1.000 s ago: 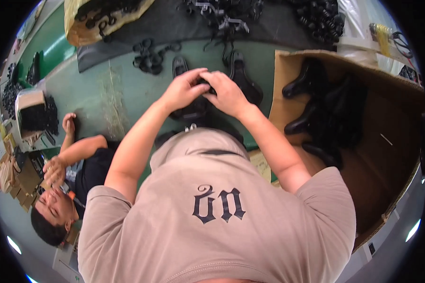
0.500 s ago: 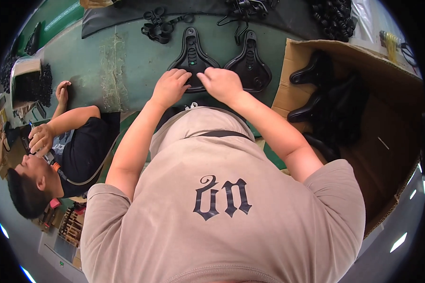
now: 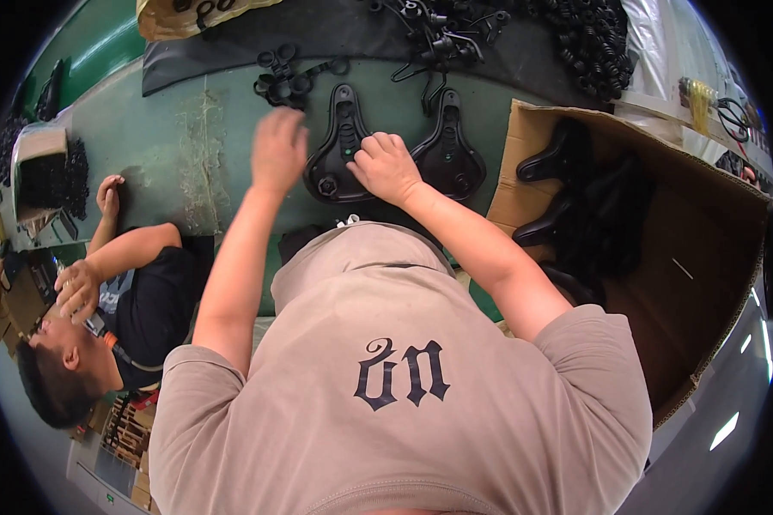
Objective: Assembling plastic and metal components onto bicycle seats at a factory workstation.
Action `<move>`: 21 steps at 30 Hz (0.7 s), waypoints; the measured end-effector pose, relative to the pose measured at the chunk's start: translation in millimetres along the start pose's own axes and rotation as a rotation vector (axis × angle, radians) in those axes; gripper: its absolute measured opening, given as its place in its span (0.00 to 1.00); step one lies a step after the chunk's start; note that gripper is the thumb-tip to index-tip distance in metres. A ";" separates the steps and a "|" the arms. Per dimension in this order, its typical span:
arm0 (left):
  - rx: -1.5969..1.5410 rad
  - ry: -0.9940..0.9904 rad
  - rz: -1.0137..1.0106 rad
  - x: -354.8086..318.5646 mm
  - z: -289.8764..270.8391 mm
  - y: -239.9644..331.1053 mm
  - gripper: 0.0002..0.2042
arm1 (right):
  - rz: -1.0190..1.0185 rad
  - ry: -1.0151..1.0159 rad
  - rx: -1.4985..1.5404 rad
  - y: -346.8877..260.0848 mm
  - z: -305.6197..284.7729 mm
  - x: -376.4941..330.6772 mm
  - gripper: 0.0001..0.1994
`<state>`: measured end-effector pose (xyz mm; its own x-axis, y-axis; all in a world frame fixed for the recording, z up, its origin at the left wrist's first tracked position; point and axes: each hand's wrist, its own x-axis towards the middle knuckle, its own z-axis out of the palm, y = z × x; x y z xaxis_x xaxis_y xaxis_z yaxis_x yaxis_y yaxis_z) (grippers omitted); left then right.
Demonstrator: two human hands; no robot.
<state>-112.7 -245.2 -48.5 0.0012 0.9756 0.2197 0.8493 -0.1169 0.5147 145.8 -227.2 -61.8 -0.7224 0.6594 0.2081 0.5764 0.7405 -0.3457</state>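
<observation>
Two black bicycle saddles lie underside up, side by side on the green bench: the left saddle [image 3: 343, 154] and the right saddle [image 3: 451, 159]. My right hand [image 3: 386, 169] is over the right part of the left saddle, its fingers curled and pressed together. Whatever they grip is hidden beneath them. A dark round fitting [image 3: 326, 185] shows at the left saddle's near left corner. My left hand [image 3: 279, 150], smeared by motion, is just left of that saddle. Its fingertips reach toward a small heap of black ring-shaped parts [image 3: 290, 84].
On the right, an open cardboard box [image 3: 713, 189] holds several black saddles [image 3: 567, 206]. Black metal parts [image 3: 442, 39] and a pile of black springs [image 3: 588, 51] lie on dark sheeting at the back. A co-worker [image 3: 146, 292] sits at the left by the bench [image 3: 155, 129].
My left hand has left the near part of the left saddle and moved up and left toward the ring parts. My right hand stays at the saddle. The view has shifted slightly.
</observation>
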 end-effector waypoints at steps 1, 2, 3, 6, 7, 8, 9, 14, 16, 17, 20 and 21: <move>0.142 0.031 -0.004 16.6 -0.8 -18.2 0.19 | 0.004 -0.001 -0.011 0.6 -4.5 3.9 0.11; 0.239 0.034 -0.036 28.8 1.0 -40.7 0.20 | 0.003 0.061 0.081 1.2 -9.6 9.8 0.11; 0.347 -0.061 -0.072 42.0 -0.9 -58.9 0.20 | 0.007 0.123 0.171 4.1 -16.2 17.3 0.13; 0.417 -0.319 -0.078 74.1 -4.9 -108.2 0.19 | 0.170 0.353 -0.058 44.8 -74.0 59.0 0.16; 0.416 -0.506 -0.059 84.1 -7.3 -115.9 0.18 | 0.235 0.441 -0.159 66.3 -88.9 69.8 0.19; 0.409 -0.491 -0.016 89.5 -7.5 -120.8 0.14 | 0.307 0.459 -0.258 92.1 -97.7 75.0 0.22; 0.404 -0.490 -0.011 89.9 -5.4 -124.2 0.14 | 0.404 0.397 -0.296 112.2 -105.9 77.4 0.25; 0.323 -0.310 -0.213 73.3 -6.9 -121.7 0.11 | 0.525 -0.020 -0.071 196.3 -120.0 84.3 0.19; 0.251 -0.083 -0.259 47.9 -16.3 -119.1 0.11 | 0.522 0.067 0.015 199.3 -134.6 100.0 0.13; 0.255 -0.079 -0.258 40.4 -22.9 -109.1 0.11 | 0.515 0.140 0.030 202.7 -143.0 106.2 0.12; 0.192 0.054 -0.297 8.1 -37.0 -69.0 0.14 | 0.396 0.236 -0.155 213.1 -180.3 132.9 0.14; 0.099 0.002 -0.382 -4.5 -36.4 -57.2 0.15 | 0.368 0.299 -0.250 212.1 -201.6 141.4 0.13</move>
<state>-180.4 -249.7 -48.7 -0.3257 0.9450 0.0299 0.8352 0.2727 0.4775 242.8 49.3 78.9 -0.3359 0.8625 0.3784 0.8707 0.4376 -0.2244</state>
